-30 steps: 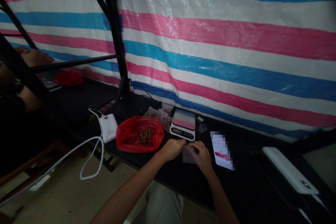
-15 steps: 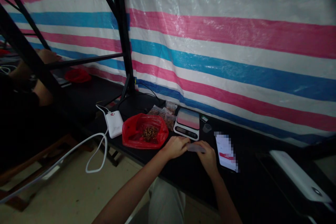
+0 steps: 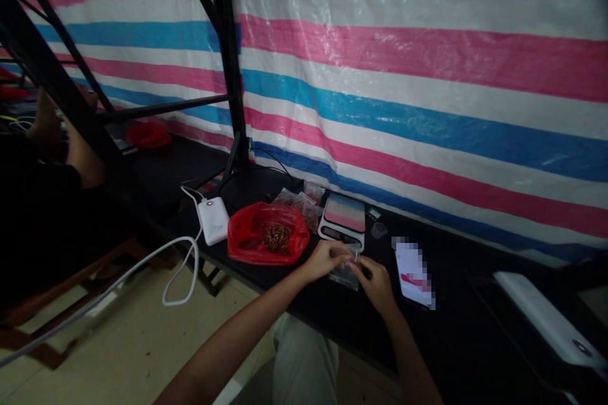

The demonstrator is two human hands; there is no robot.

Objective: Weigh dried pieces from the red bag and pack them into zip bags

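Between my hands is a small clear plastic bag (image 3: pixel 345 276), held just in front of the digital scale (image 3: pixel 342 214). My left hand (image 3: pixel 327 259) pinches the bag's upper left part. The fingers of my right hand (image 3: pixel 375 275) are closed on its right side. Nothing can be made out inside the bag. To the left lies an open red plastic bag (image 3: pixel 242 243) with a heap of small brownish pieces (image 3: pixel 277 238) in it. Several filled clear bags (image 3: pixel 311 215) lie behind it, and a small clear cup (image 3: pixel 379 230) sits right of the scale.
A phone (image 3: pixel 413 273) with a lit screen lies to the right, and a long white device (image 3: pixel 546 316) farther right. A white power bank (image 3: pixel 213 221) with a cable (image 3: pixel 190 278) is at the left. Black metal posts (image 3: pixel 230 76) stand beyond; another person's arm (image 3: pixel 83 149) shows far left.
The clear bag has turned from nearly edge-on to broadside, hanging below my fingers. My hands have drawn closer together on it. The view has shifted slightly.
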